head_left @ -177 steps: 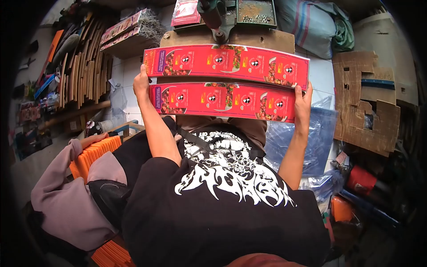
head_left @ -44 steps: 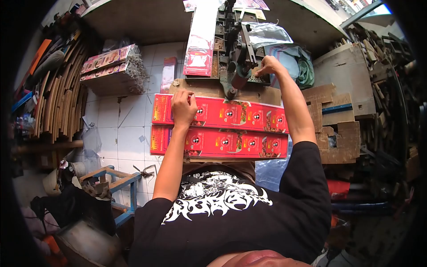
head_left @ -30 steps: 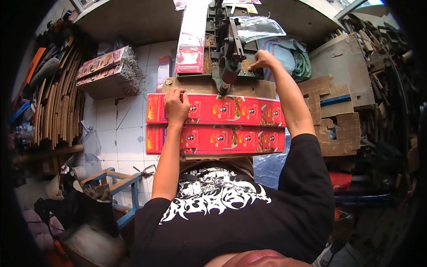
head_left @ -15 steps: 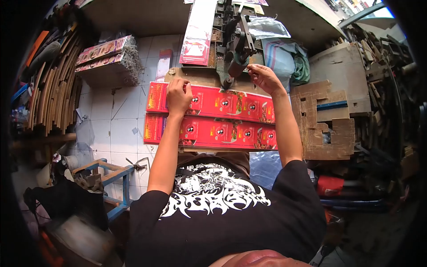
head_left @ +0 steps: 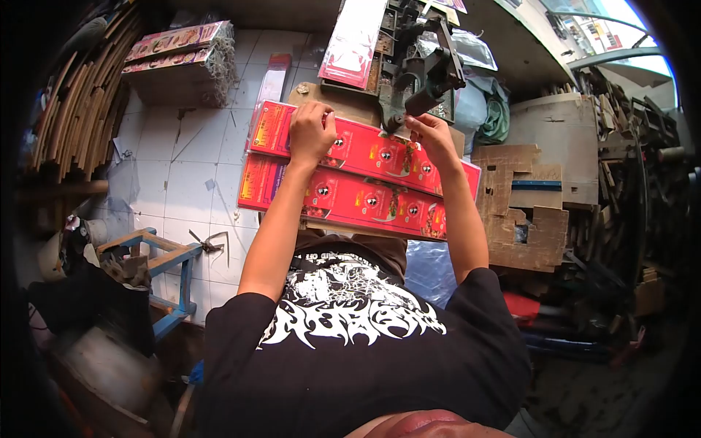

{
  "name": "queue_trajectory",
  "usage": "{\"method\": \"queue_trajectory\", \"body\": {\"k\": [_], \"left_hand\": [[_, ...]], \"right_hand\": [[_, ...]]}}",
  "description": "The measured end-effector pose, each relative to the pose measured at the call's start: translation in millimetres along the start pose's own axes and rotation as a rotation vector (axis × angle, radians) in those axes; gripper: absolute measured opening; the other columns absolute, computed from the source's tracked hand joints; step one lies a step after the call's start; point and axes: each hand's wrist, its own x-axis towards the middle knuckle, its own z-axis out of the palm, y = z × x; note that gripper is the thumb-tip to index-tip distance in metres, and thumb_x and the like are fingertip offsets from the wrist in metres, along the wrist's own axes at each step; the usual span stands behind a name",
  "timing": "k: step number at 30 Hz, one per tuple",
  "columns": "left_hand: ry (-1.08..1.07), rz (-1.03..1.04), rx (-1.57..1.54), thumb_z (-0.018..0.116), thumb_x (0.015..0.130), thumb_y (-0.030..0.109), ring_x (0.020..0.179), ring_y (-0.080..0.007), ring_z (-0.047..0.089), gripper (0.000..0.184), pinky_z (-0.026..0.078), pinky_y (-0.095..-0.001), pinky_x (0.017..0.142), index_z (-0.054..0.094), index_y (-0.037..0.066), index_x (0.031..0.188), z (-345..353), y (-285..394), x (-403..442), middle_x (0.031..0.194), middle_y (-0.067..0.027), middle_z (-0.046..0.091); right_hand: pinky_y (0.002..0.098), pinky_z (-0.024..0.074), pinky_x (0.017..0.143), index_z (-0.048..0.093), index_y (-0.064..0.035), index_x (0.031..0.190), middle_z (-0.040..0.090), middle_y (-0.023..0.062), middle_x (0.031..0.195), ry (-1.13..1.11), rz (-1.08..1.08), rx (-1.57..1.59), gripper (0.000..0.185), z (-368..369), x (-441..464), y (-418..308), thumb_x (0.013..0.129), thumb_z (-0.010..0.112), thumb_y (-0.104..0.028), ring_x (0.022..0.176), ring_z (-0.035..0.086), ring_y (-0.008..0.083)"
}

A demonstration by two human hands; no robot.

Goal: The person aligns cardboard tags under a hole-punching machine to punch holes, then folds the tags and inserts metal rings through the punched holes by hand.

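Note:
Two long red printed panels lie one in front of the other on a wooden board (head_left: pixel 343 104), the far panel (head_left: pixel 372 152) overlapping the near panel (head_left: pixel 343 196). On the far panel's left part rests my left hand (head_left: pixel 312 133), its fingers curled; what they hold, if anything, is hidden. My right hand (head_left: pixel 432 137) is pinched beside the base of a dark metal press (head_left: pixel 427 77), above the far panel's right half. Whatever sits between its fingertips is too small to make out. Small metal pieces lie in a tray (head_left: pixel 442 109) behind the press.
A stack of pinkish printed sheets (head_left: pixel 354 44) lies left of the press. Bundled boxes (head_left: pixel 179 66) stand on the tiled floor at the left, with a blue wooden frame (head_left: pixel 179 263) nearer. Cut cardboard (head_left: pixel 537 237) and a green sack (head_left: pixel 495 109) are at the right.
My right hand has come from the tray of small pieces to the press base, its fingers pinched. My left hand has stayed on the far panel. The view has turned, and the panels look more slanted.

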Motion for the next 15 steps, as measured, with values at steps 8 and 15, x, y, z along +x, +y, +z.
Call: {"method": "queue_trajectory", "body": {"k": [8,15], "left_hand": [[0.016,0.011,-0.027,0.063,0.081,0.014,0.087,-0.0300,0.061,0.008,0.046,-0.0408,0.084,0.066,0.006,0.083,-3,-4,0,0.087,-0.0103,0.064],[0.005,0.005,-0.026,0.062,0.082,0.014,0.087,-0.0304,0.061,0.009,0.047,-0.0404,0.083,0.065,0.006,0.084,-3,-4,-1,0.088,-0.0102,0.064]], "right_hand": [[0.0213,0.0421,0.052,0.065,-0.0029,0.089,0.062,0.0003,0.077,0.070,0.068,-0.003,0.013,13,6,-1,0.084,0.072,-0.013,0.058,0.053,0.0067],[0.0199,0.0380,0.050,0.065,-0.0033,0.087,0.061,-0.0008,0.070,0.191,-0.037,-0.146,0.012,24,5,2,0.083,0.072,-0.013,0.053,0.050,0.0050]]}}
